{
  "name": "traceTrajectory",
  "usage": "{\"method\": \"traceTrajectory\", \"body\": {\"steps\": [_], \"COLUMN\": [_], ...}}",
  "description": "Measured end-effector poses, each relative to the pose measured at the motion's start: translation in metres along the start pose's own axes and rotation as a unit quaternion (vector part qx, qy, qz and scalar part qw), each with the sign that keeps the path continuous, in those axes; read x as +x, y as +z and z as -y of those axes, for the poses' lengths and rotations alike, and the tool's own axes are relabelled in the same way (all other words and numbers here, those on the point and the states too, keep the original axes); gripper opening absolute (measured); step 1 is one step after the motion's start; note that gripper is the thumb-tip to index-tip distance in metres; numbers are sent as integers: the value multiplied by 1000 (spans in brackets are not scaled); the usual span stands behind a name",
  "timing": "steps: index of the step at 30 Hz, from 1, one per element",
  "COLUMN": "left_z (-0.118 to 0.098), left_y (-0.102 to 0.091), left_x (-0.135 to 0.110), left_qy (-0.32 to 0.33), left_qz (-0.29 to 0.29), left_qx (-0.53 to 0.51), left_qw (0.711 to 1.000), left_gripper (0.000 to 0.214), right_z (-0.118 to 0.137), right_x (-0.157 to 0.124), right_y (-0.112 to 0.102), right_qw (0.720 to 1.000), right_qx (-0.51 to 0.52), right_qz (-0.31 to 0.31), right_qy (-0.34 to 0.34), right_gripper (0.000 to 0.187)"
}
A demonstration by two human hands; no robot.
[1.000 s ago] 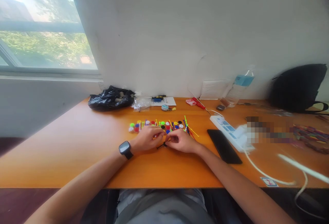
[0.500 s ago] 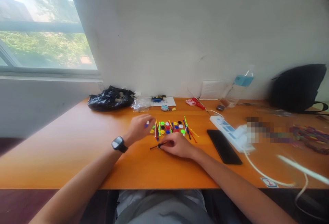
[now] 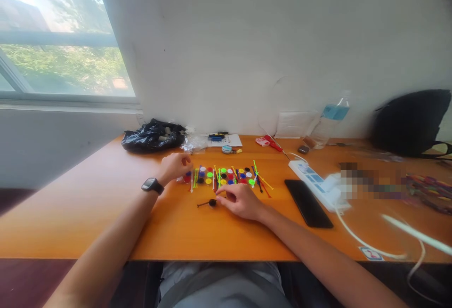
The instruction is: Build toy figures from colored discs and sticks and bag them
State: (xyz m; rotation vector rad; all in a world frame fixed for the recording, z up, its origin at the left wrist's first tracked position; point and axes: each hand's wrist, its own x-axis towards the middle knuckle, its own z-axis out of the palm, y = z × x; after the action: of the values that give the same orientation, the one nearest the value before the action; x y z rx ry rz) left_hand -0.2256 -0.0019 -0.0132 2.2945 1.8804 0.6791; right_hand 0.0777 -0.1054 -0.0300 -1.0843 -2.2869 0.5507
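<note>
A small black disc (image 3: 212, 202) with a thin black stick through or under it lies on the wooden table, just left of my right hand (image 3: 243, 200). The thumb and index finger of that hand are apart, close to the stick's right end. Farther left, my left hand (image 3: 174, 166) has its fingers curled together above the left end of a row of small pieces; anything between its fingertips is hidden. That row holds coloured discs (image 3: 208, 182) and groups of thin coloured sticks (image 3: 196, 177), in green, white, yellow, red, blue and black.
A black phone (image 3: 308, 203) and a white power strip (image 3: 314, 178) with cables lie to the right. Along the wall are a black plastic bag (image 3: 153, 136), a tape measure-like round item (image 3: 226, 149), a clear bottle (image 3: 330, 122) and a black bag (image 3: 411, 122).
My left hand has moved left, uncovering more discs and sticks. The black disc and stick have shifted left, out from between my right fingers, which have parted.
</note>
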Motion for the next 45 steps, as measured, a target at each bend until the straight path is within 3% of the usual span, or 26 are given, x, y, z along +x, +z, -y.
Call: {"method": "traceTrajectory", "body": {"steps": [22, 30, 37, 45], "left_z": [5, 12, 24, 19], "left_y": [6, 15, 25, 25], "left_x": [2, 5, 11, 14], "left_qy": [-7, -19, -11, 7], "left_qz": [51, 59, 52, -1], "left_qx": [16, -55, -179, -201], "left_qw": [999, 997, 982, 980], "left_gripper": [28, 27, 32, 39], "right_z": [-8, -9, -9, -8], "right_x": [1, 0, 0, -1], "right_y": [-6, -6, -6, -6], "right_qw": [999, 999, 999, 999], "right_qx": [-35, -36, -34, -29], "right_qz": [6, 11, 10, 12], "right_qy": [-17, -17, -22, -17], "right_gripper": [22, 24, 24, 24]}}
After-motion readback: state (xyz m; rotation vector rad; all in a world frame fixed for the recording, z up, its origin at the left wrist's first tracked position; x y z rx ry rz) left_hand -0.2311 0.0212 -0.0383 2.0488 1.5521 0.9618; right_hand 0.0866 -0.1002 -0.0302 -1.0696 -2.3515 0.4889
